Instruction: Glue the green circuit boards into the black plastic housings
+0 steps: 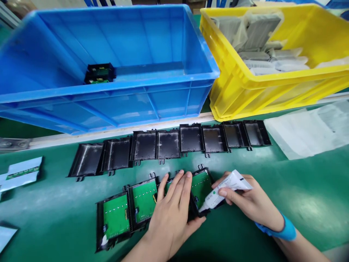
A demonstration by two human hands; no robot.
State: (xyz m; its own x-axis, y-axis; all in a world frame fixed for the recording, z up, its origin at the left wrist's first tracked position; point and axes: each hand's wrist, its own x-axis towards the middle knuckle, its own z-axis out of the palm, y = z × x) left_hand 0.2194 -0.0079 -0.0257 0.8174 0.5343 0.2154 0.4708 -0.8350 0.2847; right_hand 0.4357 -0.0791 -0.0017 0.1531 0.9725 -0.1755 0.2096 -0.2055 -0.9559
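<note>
Right hand [249, 202] clamps white tube [225, 189], nozzle touching green board [201, 186] just left; I see left hand [171, 211] flat, fingers spread, pressing neighbouring board.

The left hand [171, 211] lies flat, palm down, fingers stretched forward and slightly spread. The right hand [249, 200] is curled in a closed grip, thumb on top, with a blue band at the wrist.

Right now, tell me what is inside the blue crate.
One black housing with a green board lies inside the blue crate, by its near wall. That wall hides the floor right behind it; the rest of the floor looks bare.
</note>
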